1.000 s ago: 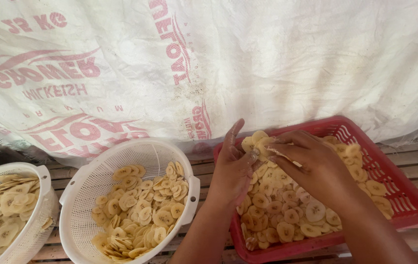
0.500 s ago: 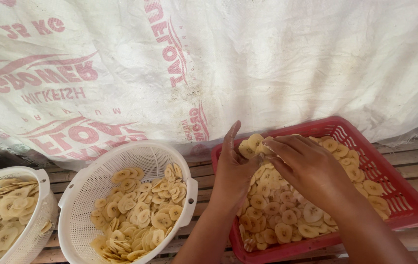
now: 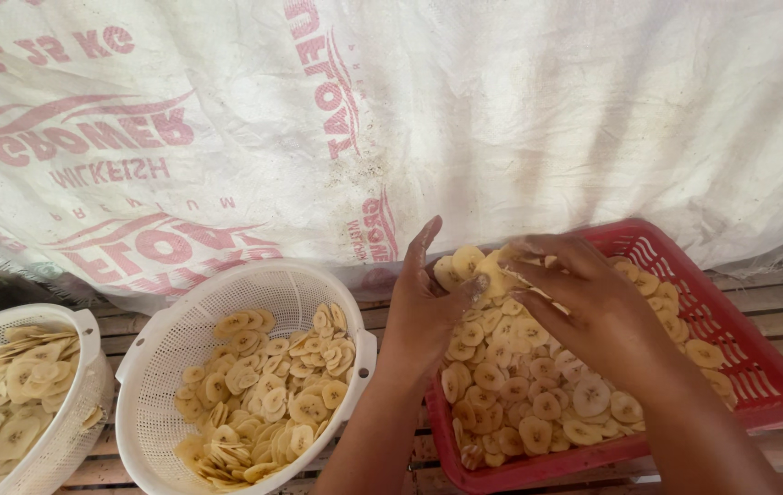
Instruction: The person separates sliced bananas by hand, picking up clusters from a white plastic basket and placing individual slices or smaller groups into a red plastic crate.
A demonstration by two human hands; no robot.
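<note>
Left hand: I see my left hand (image 3: 424, 316) raised over the near-left end of the red basket (image 3: 758, 367), palm turned to the right, fingers straight and held close together, thumb curled in against a small stack of slices (image 3: 474, 270).

Right hand: my right hand (image 3: 584, 298) comes in from the right over the basket, knuckles up, fingers bent and slightly apart, the fingertips meeting the same stack from the other side.

Stack of slices: a handful of pale yellow round banana chips, pinched between both hands just above the basket's far-left corner. I cannot tell how many are in it.

Red basket: a shallow slotted plastic tray on the wooden slats (image 3: 777, 298), tilted a little, with loose chips (image 3: 538, 403) spread over its bottom under my hands.

Middle colander: a white perforated bowl (image 3: 171, 339) just left of the red basket, their rims almost touching, about half full of the same chips (image 3: 272, 385).

Left colander: a second white perforated bowl (image 3: 75, 412) at the left edge, partly cut off, also holding chips (image 3: 6, 394).

Backdrop: a white woven sack sheet (image 3: 547, 119) with red print hangs behind everything, reaching down to the slats.
</note>
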